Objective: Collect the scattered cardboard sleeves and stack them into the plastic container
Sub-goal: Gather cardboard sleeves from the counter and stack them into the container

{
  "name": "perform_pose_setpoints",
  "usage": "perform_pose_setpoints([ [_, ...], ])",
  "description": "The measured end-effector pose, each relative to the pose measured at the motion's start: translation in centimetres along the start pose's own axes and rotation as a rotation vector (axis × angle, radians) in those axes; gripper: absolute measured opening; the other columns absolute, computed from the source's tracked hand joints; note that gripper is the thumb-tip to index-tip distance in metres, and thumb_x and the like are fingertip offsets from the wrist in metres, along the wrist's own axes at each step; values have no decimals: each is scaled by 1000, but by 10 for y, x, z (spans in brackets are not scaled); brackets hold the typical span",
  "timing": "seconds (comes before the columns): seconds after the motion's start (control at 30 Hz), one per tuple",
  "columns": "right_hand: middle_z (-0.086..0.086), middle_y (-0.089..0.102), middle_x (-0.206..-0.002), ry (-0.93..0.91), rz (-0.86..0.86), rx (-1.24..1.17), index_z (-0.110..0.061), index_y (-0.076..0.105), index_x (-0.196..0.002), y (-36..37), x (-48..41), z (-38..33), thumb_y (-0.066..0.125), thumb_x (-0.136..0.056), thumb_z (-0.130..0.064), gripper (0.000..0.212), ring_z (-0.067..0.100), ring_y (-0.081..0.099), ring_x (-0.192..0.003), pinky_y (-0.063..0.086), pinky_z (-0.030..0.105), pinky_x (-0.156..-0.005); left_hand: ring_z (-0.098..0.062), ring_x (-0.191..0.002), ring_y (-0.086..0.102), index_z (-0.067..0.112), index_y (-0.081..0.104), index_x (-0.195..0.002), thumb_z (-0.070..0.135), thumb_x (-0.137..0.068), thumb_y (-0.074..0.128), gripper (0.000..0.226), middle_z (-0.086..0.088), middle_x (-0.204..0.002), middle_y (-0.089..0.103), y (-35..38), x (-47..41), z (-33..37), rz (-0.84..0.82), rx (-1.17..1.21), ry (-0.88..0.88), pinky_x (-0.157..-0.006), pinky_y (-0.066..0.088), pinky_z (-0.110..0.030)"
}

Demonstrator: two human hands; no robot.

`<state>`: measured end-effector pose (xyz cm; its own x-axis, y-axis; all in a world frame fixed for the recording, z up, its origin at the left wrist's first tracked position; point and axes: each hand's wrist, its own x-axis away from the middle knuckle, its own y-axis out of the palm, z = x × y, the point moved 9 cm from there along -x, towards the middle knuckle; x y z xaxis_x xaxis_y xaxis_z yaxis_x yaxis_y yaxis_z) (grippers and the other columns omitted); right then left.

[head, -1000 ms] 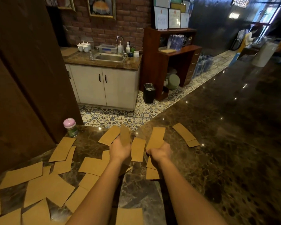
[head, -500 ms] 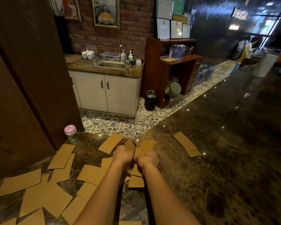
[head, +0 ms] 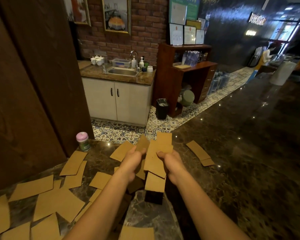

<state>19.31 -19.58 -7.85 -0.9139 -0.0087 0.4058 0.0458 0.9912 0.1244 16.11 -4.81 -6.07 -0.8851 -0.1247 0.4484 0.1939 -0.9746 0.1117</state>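
Note:
Both my hands are raised over the dark marble counter (head: pixel 232 170). My left hand (head: pixel 132 161) pinches one brown cardboard sleeve (head: pixel 142 144) upright. My right hand (head: pixel 171 161) grips a small bunch of sleeves (head: pixel 164 142) that hang down between my wrists. Several flat sleeves (head: pixel 59 205) lie scattered on the counter to the left and below my arms. Two more sleeves (head: pixel 200 154) lie to the right. No plastic container shows on the counter.
A small jar with a pink lid (head: pixel 83 141) stands at the counter's far left corner beside a dark wooden panel (head: pixel 24 101). Beyond the counter edge are a tiled floor, a sink cabinet (head: pixel 118 97) and a black bin (head: pixel 161 109).
My hands rose from the counter with their sleeves, met half a second ago, and have now drawn slightly apart. The right hand's bunch has grown.

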Motion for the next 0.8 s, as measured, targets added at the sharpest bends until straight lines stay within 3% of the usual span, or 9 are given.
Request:
perform_pose_setpoints([
  [0.07,8,77,-114,-57,-62,-18,-19,64,-126,12,23,-9,64,-98,-11,29,26,74,-104,59,40,-82,-35,-104,70,29,67,-116,39,-97,61,23,-13,-109,76,11,23,5,-90,155,-51,-92,56,-51],
  [0.17,1,72,-127,-225,-82,59,-36,61,-130,25,58,-20,68,-93,-30,38,23,67,-121,55,49,-101,-35,-113,68,20,71,-123,39,-94,64,35,-17,-121,73,22,54,12,-199,394,-82,-97,54,-51],
  [0.3,-6,17,-164,-413,8,607,-44,33,-153,29,101,-31,64,-90,-64,73,21,18,-151,25,59,-122,-30,-100,72,10,79,-108,35,-97,57,35,-16,-110,76,23,93,13,-310,559,-109,-99,50,-45],
  [0.37,-13,0,-168,-486,-5,601,-46,16,-159,33,130,-43,68,-84,-69,94,20,24,-151,29,54,-122,-31,-99,71,7,78,-111,37,-99,53,41,-17,-109,76,21,107,11,-353,594,-83,-105,45,-45],
  [0.43,-20,3,-167,-609,-12,570,-46,25,-153,33,161,-56,78,-77,-65,95,10,43,-139,41,33,-111,-31,-89,70,2,75,-113,39,-96,53,46,-19,-100,75,13,118,12,-339,586,-39,-98,50,-44],
  [0.53,-34,17,-161,-777,-227,690,-49,49,-128,40,208,-55,87,-60,-68,80,-11,33,-142,32,8,-110,-24,-61,72,2,78,-95,37,-91,53,43,-15,-77,75,-9,129,23,-274,528,47,-62,59,-31],
  [0.57,-38,19,-160,-822,-334,779,-50,54,-122,45,223,-50,88,-57,-71,76,-17,27,-143,28,9,-115,-22,-62,73,2,75,-100,35,-90,55,40,-13,-76,76,-17,132,25,-253,523,69,-59,60,-29],
  [0.67,-37,15,-163,-924,-440,1006,-51,57,-123,50,247,-39,83,-54,-79,79,-12,8,-153,16,35,-130,-20,-73,76,5,69,-106,38,-92,58,38,-7,-79,78,-32,144,16,-198,419,82,-68,58,-33],
  [0.8,-23,6,-170,-1001,-466,1148,-45,52,-122,57,264,-40,77,-56,-84,80,-2,-13,-157,-7,38,-129,-19,-70,77,-4,71,-106,29,-81,60,43,-11,-78,79,-23,170,16,-227,529,100,-73,56,-33],
])
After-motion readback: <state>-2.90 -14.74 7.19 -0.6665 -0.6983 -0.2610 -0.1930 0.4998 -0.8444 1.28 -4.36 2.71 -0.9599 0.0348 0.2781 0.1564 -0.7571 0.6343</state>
